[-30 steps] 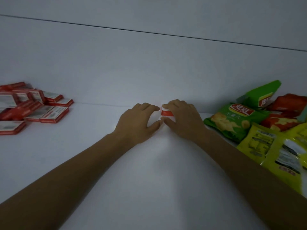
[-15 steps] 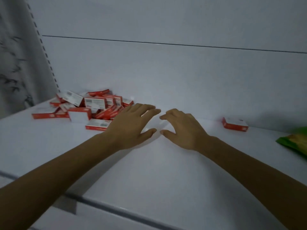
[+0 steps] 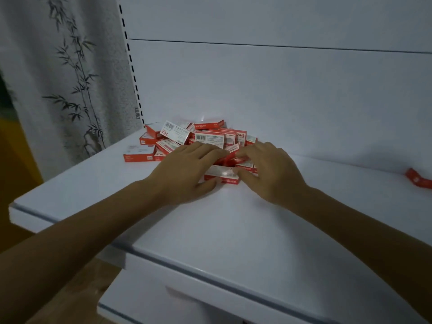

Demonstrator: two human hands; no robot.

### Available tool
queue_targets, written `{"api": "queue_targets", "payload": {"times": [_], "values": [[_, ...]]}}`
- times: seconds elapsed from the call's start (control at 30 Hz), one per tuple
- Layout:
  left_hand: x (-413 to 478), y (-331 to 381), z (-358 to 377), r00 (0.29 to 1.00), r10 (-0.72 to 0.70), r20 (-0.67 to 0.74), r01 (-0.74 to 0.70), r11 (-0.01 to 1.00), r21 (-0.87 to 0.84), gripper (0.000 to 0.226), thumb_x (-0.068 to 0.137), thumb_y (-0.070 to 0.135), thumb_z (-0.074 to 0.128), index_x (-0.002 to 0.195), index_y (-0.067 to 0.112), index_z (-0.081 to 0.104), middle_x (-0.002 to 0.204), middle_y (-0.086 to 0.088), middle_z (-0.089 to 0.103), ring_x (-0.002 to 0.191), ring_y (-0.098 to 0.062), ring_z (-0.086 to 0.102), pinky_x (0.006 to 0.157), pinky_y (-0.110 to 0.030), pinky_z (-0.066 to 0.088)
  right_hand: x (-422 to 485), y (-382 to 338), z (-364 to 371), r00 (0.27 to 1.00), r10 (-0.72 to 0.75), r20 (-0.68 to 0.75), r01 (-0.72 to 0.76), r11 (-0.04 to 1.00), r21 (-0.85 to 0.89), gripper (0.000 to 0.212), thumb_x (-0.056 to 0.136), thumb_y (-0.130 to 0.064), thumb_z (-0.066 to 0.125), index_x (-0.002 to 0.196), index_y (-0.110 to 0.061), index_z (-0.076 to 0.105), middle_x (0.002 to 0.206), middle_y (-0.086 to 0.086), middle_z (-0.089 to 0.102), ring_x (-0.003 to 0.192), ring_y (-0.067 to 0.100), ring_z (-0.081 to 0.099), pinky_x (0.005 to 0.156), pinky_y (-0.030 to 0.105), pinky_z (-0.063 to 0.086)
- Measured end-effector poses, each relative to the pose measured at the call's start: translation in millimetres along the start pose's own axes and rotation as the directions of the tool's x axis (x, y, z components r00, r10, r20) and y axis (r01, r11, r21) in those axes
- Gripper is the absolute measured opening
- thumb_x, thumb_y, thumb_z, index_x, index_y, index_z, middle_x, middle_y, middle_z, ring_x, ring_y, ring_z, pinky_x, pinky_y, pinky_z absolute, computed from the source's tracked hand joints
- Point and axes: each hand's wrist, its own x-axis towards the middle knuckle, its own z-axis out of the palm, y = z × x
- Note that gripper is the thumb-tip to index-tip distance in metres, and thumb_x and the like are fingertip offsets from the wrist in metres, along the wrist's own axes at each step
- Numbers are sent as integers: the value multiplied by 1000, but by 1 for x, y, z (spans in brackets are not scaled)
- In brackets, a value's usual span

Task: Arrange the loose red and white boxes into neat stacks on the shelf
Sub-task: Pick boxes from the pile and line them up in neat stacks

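The heap of red and white boxes (image 3: 205, 136) lies jumbled at centre frame, on the shelf (image 3: 233, 230), with both my hands at its near edge, I judge to bracket a few for squaring up. My left hand (image 3: 187, 169) lies nearly flat on the heap, gripping nothing I can see. My right hand (image 3: 273, 171) is more bent, tips on the boxes; I cannot tell whether it pinches one. Both thumbs flank the nearest box (image 3: 222, 177). A lone box (image 3: 418, 180) sits at the right edge, well apart.
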Motion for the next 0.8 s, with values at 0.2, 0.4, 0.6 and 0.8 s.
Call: {"api": "queue_targets", "payload": {"times": [0.2, 0.4, 0.6, 0.8], "values": [[-1, -18, 23, 996, 73, -55, -79, 989, -121, 49, 87, 45, 53, 127, 18, 51, 110, 1, 62, 98, -17, 57, 81, -29, 42, -5, -5, 15, 975, 212, 67, -214, 977, 12, 40, 84, -45, 59, 116, -23, 56, 112, -4, 61, 98, 13, 53, 79, 28, 44], [1, -25, 29, 983, 103, -151, -145, 945, -294, 46, 84, 37, 59, 126, 18, 53, 111, 2, 62, 97, -16, 57, 75, -31, 49, -10, -3, 24, 982, 168, 90, -177, 978, 111, 52, 78, -54, 55, 120, -24, 58, 118, -6, 62, 105, 16, 54, 89, 30, 43], [-1, -30, 35, 980, 130, -150, -180, 903, -391, 45, 84, 39, 56, 124, 21, 53, 111, 2, 61, 97, -14, 56, 73, -29, 50, -6, -9, 29, 972, 180, 149, -212, 946, 243, 52, 77, -44, 59, 122, -19, 57, 114, -1, 61, 99, 13, 55, 86, 28, 46], [3, -31, 40, 974, 186, -129, -221, 899, -377, 39, 85, 40, 53, 116, 17, 60, 114, 1, 61, 104, -15, 55, 82, -28, 50, -1, -9, 30, 966, 207, 153, -228, 963, 140, 47, 72, -52, 57, 106, -20, 67, 102, 0, 63, 91, 14, 57, 79, 31, 48]]}}
